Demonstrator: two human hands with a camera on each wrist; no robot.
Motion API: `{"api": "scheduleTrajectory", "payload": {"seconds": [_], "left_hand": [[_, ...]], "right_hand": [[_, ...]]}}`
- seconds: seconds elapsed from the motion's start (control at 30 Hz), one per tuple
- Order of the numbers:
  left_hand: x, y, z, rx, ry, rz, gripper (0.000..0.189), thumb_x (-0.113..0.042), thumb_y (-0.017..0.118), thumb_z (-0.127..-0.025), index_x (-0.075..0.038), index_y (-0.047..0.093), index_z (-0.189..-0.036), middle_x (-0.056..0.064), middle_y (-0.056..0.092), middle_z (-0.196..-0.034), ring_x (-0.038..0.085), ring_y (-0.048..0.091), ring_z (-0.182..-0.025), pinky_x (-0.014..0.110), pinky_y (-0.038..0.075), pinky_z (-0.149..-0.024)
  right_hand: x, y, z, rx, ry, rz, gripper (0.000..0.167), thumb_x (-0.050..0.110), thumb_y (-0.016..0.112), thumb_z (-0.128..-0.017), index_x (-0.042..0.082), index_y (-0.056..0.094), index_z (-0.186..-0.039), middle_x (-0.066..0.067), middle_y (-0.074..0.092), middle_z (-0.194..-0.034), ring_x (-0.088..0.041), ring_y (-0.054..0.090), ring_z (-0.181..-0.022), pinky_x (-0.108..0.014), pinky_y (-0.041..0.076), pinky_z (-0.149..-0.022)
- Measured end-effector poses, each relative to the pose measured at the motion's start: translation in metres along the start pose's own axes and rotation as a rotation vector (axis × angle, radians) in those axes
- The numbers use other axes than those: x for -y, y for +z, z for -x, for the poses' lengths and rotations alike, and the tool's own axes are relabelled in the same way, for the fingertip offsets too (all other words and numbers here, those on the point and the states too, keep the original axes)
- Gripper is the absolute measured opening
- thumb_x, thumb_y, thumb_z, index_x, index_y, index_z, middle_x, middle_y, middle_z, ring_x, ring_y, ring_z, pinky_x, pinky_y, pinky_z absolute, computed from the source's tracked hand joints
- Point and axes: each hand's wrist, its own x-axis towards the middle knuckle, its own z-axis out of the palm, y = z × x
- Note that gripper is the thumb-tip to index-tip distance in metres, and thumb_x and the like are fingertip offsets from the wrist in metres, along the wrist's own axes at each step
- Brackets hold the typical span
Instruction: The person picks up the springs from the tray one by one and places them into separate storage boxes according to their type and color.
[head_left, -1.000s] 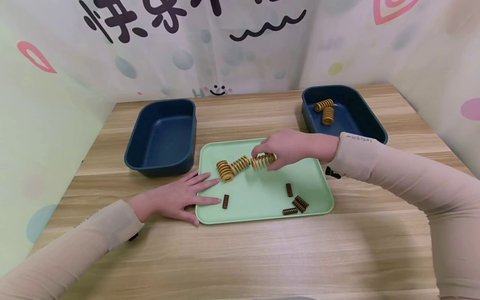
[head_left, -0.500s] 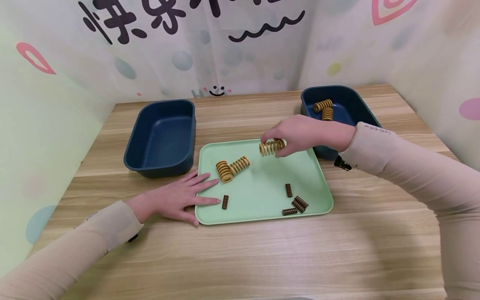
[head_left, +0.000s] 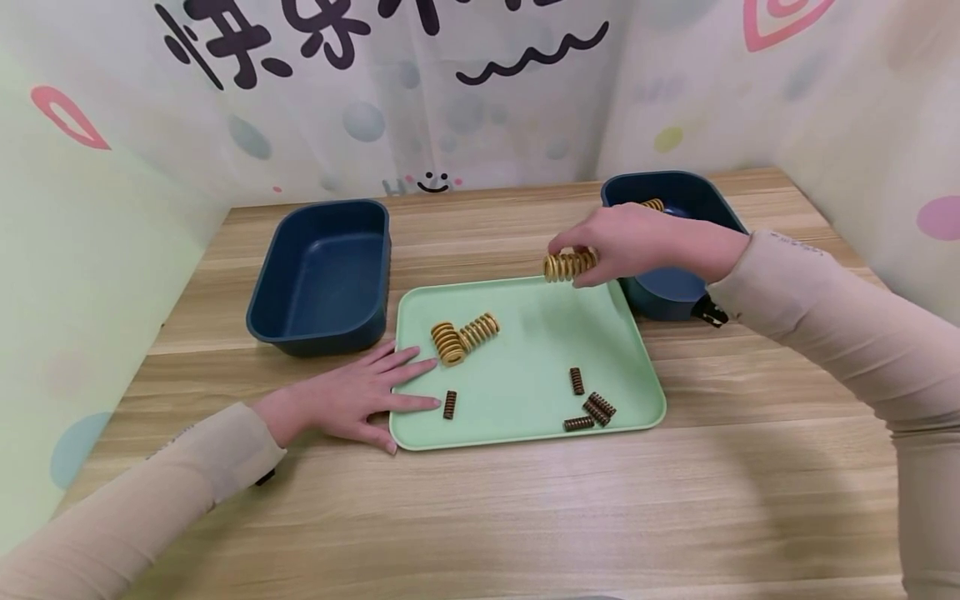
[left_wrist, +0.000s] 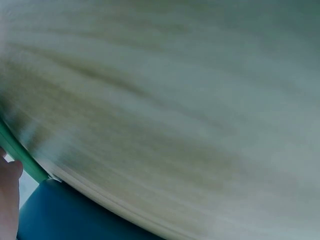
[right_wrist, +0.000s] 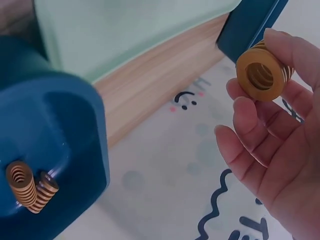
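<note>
Between the thumb and fingers of my right hand (head_left: 626, 242) is a large gold coil spring (head_left: 567, 266), held above the far edge of the light green tray (head_left: 517, 358). The right wrist view shows the spring's ring-shaped end (right_wrist: 260, 75) facing the camera. My left hand (head_left: 360, 396) lies flat with fingers spread over the tray's left edge. Near its fingertips are two more gold springs (head_left: 465, 337), leaning together, and a small dark brown spring (head_left: 450, 405). Several other small dark springs (head_left: 597, 408) lie at the tray's right front.
A dark blue bin (head_left: 322, 279) stands behind the tray at the left, nothing inside. Another blue bin (head_left: 675, 187) stands at the back right, partly behind the right arm; two gold springs (right_wrist: 30, 187) lie in it. A printed curtain (head_left: 420, 100) backs the wooden table.
My right hand has lifted the gold spring off the tray's middle and carried it up and right, towards the right-hand bin. The left hand has stayed put.
</note>
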Motion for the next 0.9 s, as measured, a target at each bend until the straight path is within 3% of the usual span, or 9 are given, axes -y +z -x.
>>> {"api": "scheduleTrajectory", "payload": {"seconds": [0.4, 0.7, 0.9], "left_hand": [[0.000, 0.002, 0.000, -0.005, 0.002, 0.004, 0.067, -0.064, 0.044, -0.084, -0.030, 0.037, -0.140, 0.014, 0.018, -0.151, 0.038, 0.012, -0.137, 0.058, 0.009, -0.106], [0.000, 0.002, 0.000, -0.006, 0.000, -0.007, 0.067, -0.064, 0.044, -0.083, -0.030, 0.037, -0.140, 0.014, 0.018, -0.151, 0.038, 0.013, -0.137, 0.058, 0.009, -0.106], [0.001, 0.003, 0.000, -0.011, 0.001, -0.015, 0.067, -0.065, 0.043, -0.083, -0.030, 0.037, -0.140, 0.014, 0.018, -0.151, 0.038, 0.014, -0.137, 0.058, 0.010, -0.106]], "right_hand": [[-0.020, -0.012, 0.013, -0.065, 0.041, -0.011, 0.040, 0.026, 0.070, -0.079, 0.012, 0.060, -0.115, -0.003, 0.064, -0.087, -0.016, 0.057, -0.075, -0.035, 0.045, -0.065], [-0.038, -0.018, 0.019, -0.011, 0.139, -0.019, 0.044, 0.025, 0.066, -0.082, 0.010, 0.055, -0.122, -0.006, 0.063, -0.089, -0.013, 0.052, -0.063, -0.031, 0.040, -0.056], [-0.050, -0.019, 0.023, 0.010, 0.177, -0.057, 0.050, 0.025, 0.066, -0.083, 0.006, 0.051, -0.126, -0.011, 0.063, -0.093, -0.016, 0.049, -0.064, -0.030, 0.040, -0.058]]}}
